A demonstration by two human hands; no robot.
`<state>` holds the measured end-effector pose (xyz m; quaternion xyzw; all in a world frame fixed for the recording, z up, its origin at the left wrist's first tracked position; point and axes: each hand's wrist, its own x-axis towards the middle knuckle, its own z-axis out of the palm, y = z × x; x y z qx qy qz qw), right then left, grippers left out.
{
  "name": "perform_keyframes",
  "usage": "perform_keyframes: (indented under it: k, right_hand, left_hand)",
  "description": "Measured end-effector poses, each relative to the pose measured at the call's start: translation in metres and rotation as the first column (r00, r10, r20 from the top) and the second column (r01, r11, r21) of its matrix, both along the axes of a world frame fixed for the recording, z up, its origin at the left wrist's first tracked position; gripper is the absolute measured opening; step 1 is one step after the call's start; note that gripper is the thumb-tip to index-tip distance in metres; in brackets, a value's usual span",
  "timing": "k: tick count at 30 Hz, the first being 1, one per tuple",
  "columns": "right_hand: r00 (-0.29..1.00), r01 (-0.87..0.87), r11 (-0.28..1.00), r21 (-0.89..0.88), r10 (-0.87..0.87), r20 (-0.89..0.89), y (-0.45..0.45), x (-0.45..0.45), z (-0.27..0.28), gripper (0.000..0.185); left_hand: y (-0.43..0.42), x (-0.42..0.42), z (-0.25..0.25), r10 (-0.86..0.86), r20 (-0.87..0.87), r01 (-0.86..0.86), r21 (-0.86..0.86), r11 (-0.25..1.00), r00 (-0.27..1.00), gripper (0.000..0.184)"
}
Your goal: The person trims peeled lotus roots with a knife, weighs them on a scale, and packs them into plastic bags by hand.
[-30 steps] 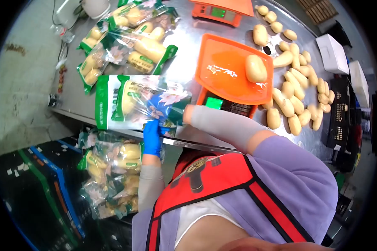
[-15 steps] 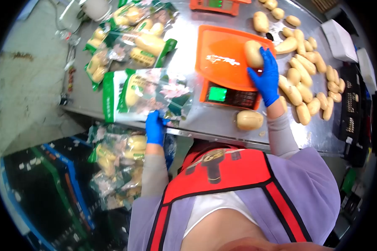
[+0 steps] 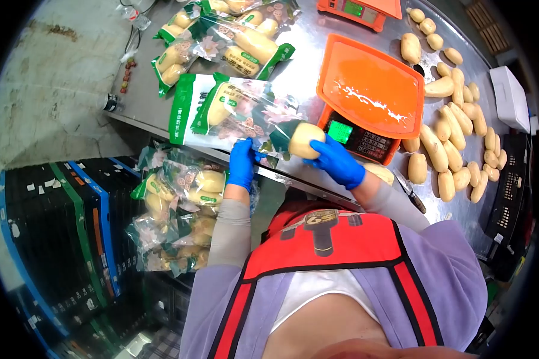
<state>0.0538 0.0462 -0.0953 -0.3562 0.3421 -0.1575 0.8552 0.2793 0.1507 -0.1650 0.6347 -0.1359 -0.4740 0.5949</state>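
Our right hand [image 3: 339, 163] is grasping a pale, stubby root [image 3: 305, 140]; our left hand [image 3: 242, 165] is pinching a flowered bag [image 3: 254, 113] beside the orange scale [image 3: 371, 87].

a food packing room, judging by the digital scales [image 3: 370, 90], bagged produce [image 3: 251, 45], metal table [image 3: 302, 99] and stacked crates [image 3: 48, 221].

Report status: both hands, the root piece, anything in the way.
Left hand holding bag's near edge. Right hand gripping pale root piece at bag's right end. Knife on table near right forearm, off the piece-to-bag path.
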Motion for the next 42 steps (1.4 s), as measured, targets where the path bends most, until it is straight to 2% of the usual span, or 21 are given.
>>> perform_keyframes:
  k: [3, 6, 8, 9, 10, 12, 14, 16, 18, 19, 20, 22, 25, 27, 30, 32, 34, 35, 36, 38, 42]
  right_hand:
    - [0.992, -0.086, 0.996, -0.026, 0.088, 0.088, -0.012, 0.035, -0.047, 0.037]
    - [0.977, -0.191, 0.946, -0.263, 0.208, 0.039, -0.015, 0.063, -0.02, 0.032]
    - [0.942, -0.335, 0.853, -0.4, 0.313, -0.121, -0.027, 0.082, -0.001, 0.039]
    - [0.685, -0.694, 0.65, -0.311, 0.463, -0.562, -0.038, 0.1, 0.02, 0.035]
    - [0.683, -0.697, 0.646, -0.31, 0.466, -0.563, -0.036, 0.109, 0.005, 0.035]
    - [0.972, -0.177, 0.983, -0.044, 0.182, 0.145, -0.024, 0.127, -0.064, 0.031]
    - [0.942, -0.331, 0.933, -0.138, 0.32, -0.1, -0.022, 0.136, -0.08, 0.032]
    - [0.895, -0.175, 0.969, 0.176, 0.082, 0.438, -0.015, 0.13, -0.076, 0.033]
    - [0.934, -0.08, 0.947, 0.311, -0.037, 0.354, -0.017, 0.121, -0.06, 0.034]
    - [0.973, -0.072, 0.787, -0.613, 0.191, 0.131, -0.03, 0.119, -0.074, 0.034]
    - [0.975, -0.172, -0.068, -0.983, 0.13, -0.18, -0.039, 0.122, -0.093, 0.035]
    - [0.986, -0.145, 0.895, -0.423, 0.165, 0.011, -0.034, 0.133, -0.146, 0.035]
    - [0.878, -0.474, 0.245, -0.846, 0.064, -0.474, -0.036, 0.12, -0.045, 0.039]
    - [0.967, -0.245, 0.397, -0.885, 0.036, -0.252, -0.021, 0.118, -0.06, 0.04]
    - [0.965, -0.211, 0.141, -0.967, -0.126, -0.229, -0.024, 0.114, -0.091, 0.039]
    - [0.926, -0.358, 0.7, -0.618, 0.352, -0.136, -0.034, 0.118, -0.071, 0.039]
    - [0.903, -0.408, 0.535, -0.74, 0.354, -0.242, -0.044, 0.12, -0.124, 0.038]
    - [0.868, -0.38, 0.849, -0.368, 0.465, 0.176, -0.043, 0.118, -0.125, 0.038]
    - [0.762, -0.446, 0.888, 0.114, 0.31, 0.569, -0.043, 0.116, -0.126, 0.039]
    - [0.727, -0.554, 0.695, 0.459, 0.134, 0.674, -0.043, 0.116, -0.111, 0.041]
    - [0.898, -0.114, 0.962, -0.249, 0.207, 0.388, -0.023, 0.117, -0.088, 0.042]
  left_hand:
    - [0.003, 0.005, -0.005, -0.062, 0.107, 0.059, 0.03, 0.998, 0.992, 0.021]
    - [0.008, 0.009, -0.013, -0.247, 0.6, 0.182, 0.168, 0.969, 0.761, 0.021]
    - [0.0, -0.004, 0.007, 0.038, -0.007, -0.039, -0.083, 0.996, 0.999, 0.024]
    - [0.001, -0.001, 0.004, -0.034, -0.037, 0.034, -0.018, 0.999, 0.999, 0.029]
    - [0.0, -0.002, 0.004, -0.029, -0.038, 0.029, -0.017, 0.999, 0.999, 0.029]
    - [-0.005, -0.013, 0.012, -0.022, -0.157, 0.024, 0.014, 1.0, 0.987, 0.035]
    - [-0.006, -0.025, 0.028, -0.054, -0.169, 0.061, 0.037, 0.997, 0.984, 0.035]
    - [-0.002, -0.027, 0.017, -0.118, -0.17, 0.118, -0.012, 0.993, 0.978, 0.034]
    - [0.002, -0.024, 0.016, -0.123, -0.203, 0.126, -0.001, 0.992, 0.971, 0.031]
    - [0.003, -0.023, 0.014, -0.162, -0.145, 0.161, -0.022, 0.987, 0.976, 0.033]
    - [0.005, -0.023, 0.014, -0.201, -0.085, 0.198, -0.039, 0.979, 0.976, 0.036]
    - [0.007, -0.022, 0.015, -0.132, -0.222, 0.127, -0.038, 0.991, 0.966, 0.029]
    - [0.008, -0.02, 0.01, -0.192, -0.09, 0.194, 0.005, 0.981, 0.977, 0.03]
    - [0.006, -0.022, 0.013, -0.181, -0.131, 0.181, -0.012, 0.983, 0.975, 0.029]
    - [0.003, -0.026, 0.029, -0.19, -0.08, 0.193, 0.026, 0.981, 0.978, 0.027]
    - [0.004, -0.026, 0.023, -0.173, -0.114, 0.177, 0.03, 0.984, 0.978, 0.026]
    - [0.004, -0.025, 0.021, -0.156, -0.149, 0.163, 0.033, 0.986, 0.976, 0.025]
    - [0.005, -0.023, 0.022, -0.151, -0.162, 0.157, 0.028, 0.987, 0.975, 0.026]
    - [0.005, -0.022, 0.022, -0.145, -0.175, 0.152, 0.022, 0.988, 0.974, 0.026]
    - [0.008, -0.022, 0.008, -0.129, -0.219, 0.131, -0.005, 0.991, 0.967, 0.026]
    - [0.01, -0.022, 0.005, -0.12, -0.228, 0.113, -0.044, 0.993, 0.966, 0.025]
